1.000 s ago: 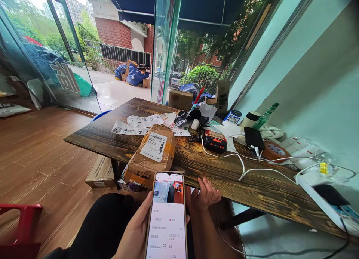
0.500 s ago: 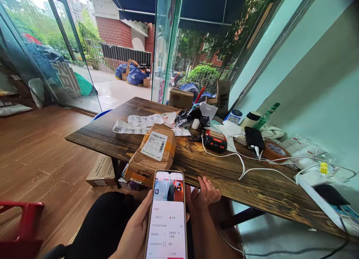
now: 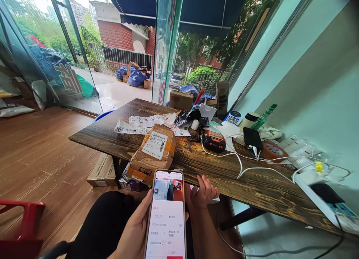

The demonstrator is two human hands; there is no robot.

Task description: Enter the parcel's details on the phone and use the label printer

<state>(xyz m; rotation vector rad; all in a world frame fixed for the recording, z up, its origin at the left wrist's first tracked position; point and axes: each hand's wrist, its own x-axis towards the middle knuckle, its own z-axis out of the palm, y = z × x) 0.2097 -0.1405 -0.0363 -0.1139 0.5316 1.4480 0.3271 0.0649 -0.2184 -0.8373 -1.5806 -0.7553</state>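
Observation:
At the bottom centre, my left hand [image 3: 136, 223] is wrapped round a phone [image 3: 167, 218], its lit screen showing a picture above lines of text. To the right of the phone, my right hand [image 3: 204, 192] is raised by the table's front edge, fingers apart and slightly curled, with nothing in it. Just beyond the phone, a taped cardboard box [image 3: 153, 152] with a white label lies on the dark wooden table [image 3: 106, 135]. Strips of numbered labels [image 3: 146, 120] are spread behind the box.
A black and red device [image 3: 214, 140], white cables, a black power bank [image 3: 252, 138], a tape roll [image 3: 273, 151] and a green bottle [image 3: 265, 117] are on the table's right side. A red stool [image 3: 22, 223] stands at the lower left.
The view has shifted very slightly. My right hand has moved a little, its fingers opening slightly; my left hand still holds the phone.

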